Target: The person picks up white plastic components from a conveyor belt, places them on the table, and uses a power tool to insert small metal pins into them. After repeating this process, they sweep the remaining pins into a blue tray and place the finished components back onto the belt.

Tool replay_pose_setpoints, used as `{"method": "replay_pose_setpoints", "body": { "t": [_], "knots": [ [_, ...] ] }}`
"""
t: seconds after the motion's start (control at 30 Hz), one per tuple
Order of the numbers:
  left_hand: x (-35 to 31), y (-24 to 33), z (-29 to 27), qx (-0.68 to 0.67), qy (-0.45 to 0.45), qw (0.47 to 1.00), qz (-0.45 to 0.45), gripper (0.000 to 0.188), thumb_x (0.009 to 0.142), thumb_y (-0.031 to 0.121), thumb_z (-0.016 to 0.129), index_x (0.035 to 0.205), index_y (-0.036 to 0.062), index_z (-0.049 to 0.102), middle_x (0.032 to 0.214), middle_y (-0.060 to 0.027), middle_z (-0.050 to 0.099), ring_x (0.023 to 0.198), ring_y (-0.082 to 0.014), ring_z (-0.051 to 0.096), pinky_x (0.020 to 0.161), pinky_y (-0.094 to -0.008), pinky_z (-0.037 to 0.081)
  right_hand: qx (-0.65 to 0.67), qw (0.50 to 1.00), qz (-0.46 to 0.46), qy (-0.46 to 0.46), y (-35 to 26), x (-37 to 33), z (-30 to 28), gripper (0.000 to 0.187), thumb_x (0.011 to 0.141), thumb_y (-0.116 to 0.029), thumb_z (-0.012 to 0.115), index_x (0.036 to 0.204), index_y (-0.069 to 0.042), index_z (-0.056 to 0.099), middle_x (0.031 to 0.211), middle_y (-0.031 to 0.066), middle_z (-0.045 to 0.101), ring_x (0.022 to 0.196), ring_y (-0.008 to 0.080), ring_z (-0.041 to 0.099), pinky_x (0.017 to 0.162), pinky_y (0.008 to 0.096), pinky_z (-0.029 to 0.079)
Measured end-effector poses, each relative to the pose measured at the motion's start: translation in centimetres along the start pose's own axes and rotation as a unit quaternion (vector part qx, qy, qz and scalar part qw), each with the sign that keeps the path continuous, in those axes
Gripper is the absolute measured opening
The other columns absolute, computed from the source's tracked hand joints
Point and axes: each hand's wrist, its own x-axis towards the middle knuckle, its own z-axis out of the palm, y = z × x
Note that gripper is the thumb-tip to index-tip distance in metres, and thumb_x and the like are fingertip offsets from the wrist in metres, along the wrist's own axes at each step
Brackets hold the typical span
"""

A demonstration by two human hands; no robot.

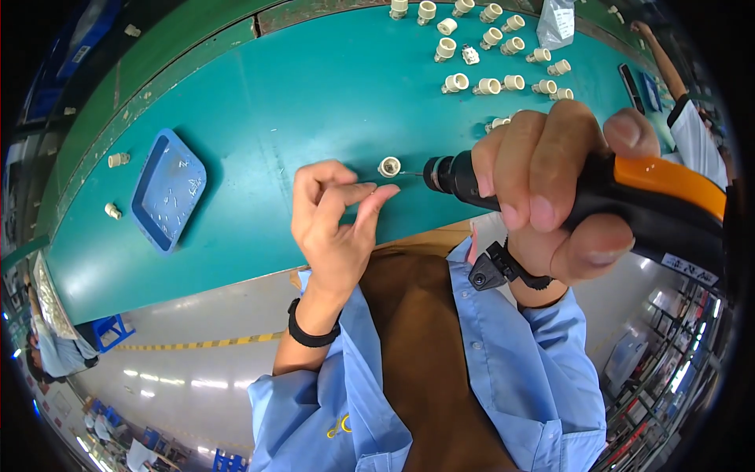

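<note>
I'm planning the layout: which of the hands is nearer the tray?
Left. The left hand is right of the tray, not touching it; the right hand is farther right, around the power tool.

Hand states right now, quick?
Left hand: curled into a near-pinch; can't tell if it holds anything small.
Right hand: closed around the driver.

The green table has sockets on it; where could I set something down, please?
Mostly bare: the table between the blue tray and left hand, and farther out. Crowded: the far right, with cream sockets and a plastic bag.
</note>
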Motion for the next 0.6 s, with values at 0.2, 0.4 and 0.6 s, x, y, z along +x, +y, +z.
{"method": "replay_pose_setpoints", "body": {
  "t": [0.2,0.4,0.6],
  "knots": [
    [0.0,-0.6,2.4,-0.043,0.027,0.999,-0.018,0.022,0.063,-0.004,0.075,0.07,-0.0005,0.054,0.091,-0.0115,0.062,0.072,-0.0239,0.061,0.061,-0.0288,0.05,-0.07,0.996,0.007,0.049,1.5,0.4,0.7,0.052,0.082,-0.03,0.063,0.124,-0.013,0.039,0.065,-0.0005,0.047,0.053,0.0121,0.047,0.053,0.0292,0.04],
    [-1.0,-0.9,2.9,-0.027,-0.02,0.997,-0.067,0.024,0.066,-0.007,0.071,0.068,-0.0012,0.048,0.095,-0.0143,0.064,0.078,-0.0258,0.063,0.065,-0.0309,0.052,-0.136,0.99,0.011,0.046,2.9,0.8,0.7,0.05,0.081,-0.024,0.063,0.122,-0.01,0.039,0.061,0.0001,0.044,0.051,0.012,0.045,0.049,0.0285,0.038],
    [-0.9,-0.7,2.9,-0.021,-0.013,0.998,-0.065,0.026,0.067,-0.008,0.07,0.067,-0.0009,0.045,0.091,-0.0145,0.065,0.076,-0.0257,0.063,0.064,-0.0309,0.051,-0.151,0.988,0.02,0.036,3.3,0.8,0.7,0.049,0.08,-0.024,0.063,0.12,-0.01,0.039,0.06,0.0004,0.042,0.051,0.0115,0.044,0.049,0.0279,0.038]
  ]
}}
